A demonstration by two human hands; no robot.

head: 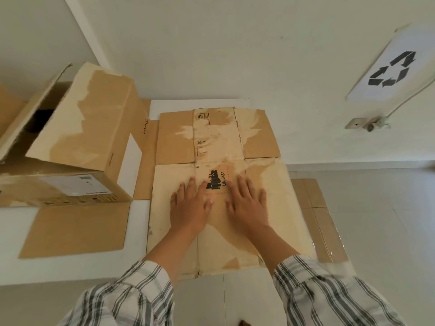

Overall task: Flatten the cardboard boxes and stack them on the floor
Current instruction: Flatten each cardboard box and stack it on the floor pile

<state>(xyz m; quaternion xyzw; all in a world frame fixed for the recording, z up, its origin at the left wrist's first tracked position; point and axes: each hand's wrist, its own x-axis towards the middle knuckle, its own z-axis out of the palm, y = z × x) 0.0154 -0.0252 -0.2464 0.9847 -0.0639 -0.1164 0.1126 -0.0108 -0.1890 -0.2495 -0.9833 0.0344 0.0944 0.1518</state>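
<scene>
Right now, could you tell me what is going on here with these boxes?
A person presses the left hand and right hand, fingers straight, down on a flattened box lying on the white table. To its left an open box stands on the table, not yet flattened. On the floor to the right lies another flat cardboard, so the stack seems to be begun.

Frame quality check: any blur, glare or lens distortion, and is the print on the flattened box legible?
Head view: soft even light, no strong glare, faint shadows beside the left hand and right hand. Head view: wide-angle bending skews the recycling sign. Head view: the open box and striped sleeves look slightly smeared; the UN 3481 label on the flattened box is legible.
</scene>
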